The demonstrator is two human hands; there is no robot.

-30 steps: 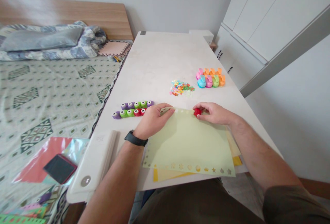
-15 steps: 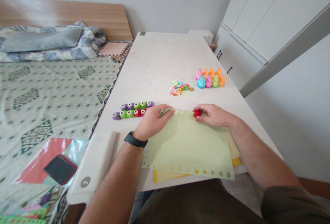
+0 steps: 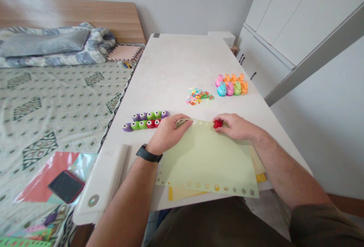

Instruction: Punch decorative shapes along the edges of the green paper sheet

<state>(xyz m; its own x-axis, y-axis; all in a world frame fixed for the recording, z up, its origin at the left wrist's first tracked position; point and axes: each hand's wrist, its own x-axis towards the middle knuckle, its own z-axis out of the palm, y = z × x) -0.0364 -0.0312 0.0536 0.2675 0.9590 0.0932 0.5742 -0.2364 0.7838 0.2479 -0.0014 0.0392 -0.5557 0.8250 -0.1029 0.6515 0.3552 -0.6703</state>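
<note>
A pale yellow-green sheet of paper point(image 3: 210, 156) lies before me, with rows of small shapes punched along its near, left and far edges. My left hand point(image 3: 172, 131) pinches the far left part of this sheet. At the far edge, right of centre, my right hand point(image 3: 234, 126) grips a red craft punch point(image 3: 218, 124) between thumb and fingers, set against the paper's edge. Beside my left hand stand two rows of small purple, green and red punches point(image 3: 143, 125). Past the sheet lies a pile of colourful paper cutouts point(image 3: 197, 96).
Larger pink, orange, blue and green punches point(image 3: 229, 88) stand at the table's point(image 3: 182, 61) right side. A white paper trimmer point(image 3: 105, 178) lies along the left edge. Yellow sheets point(image 3: 184, 194) lie under the paper. On the bed at left are a phone point(image 3: 66, 187) and coloured paper point(image 3: 48, 175).
Very little differs. The red punch and fingers of my right hand have shifted slightly, and the whole view has moved a touch.
</note>
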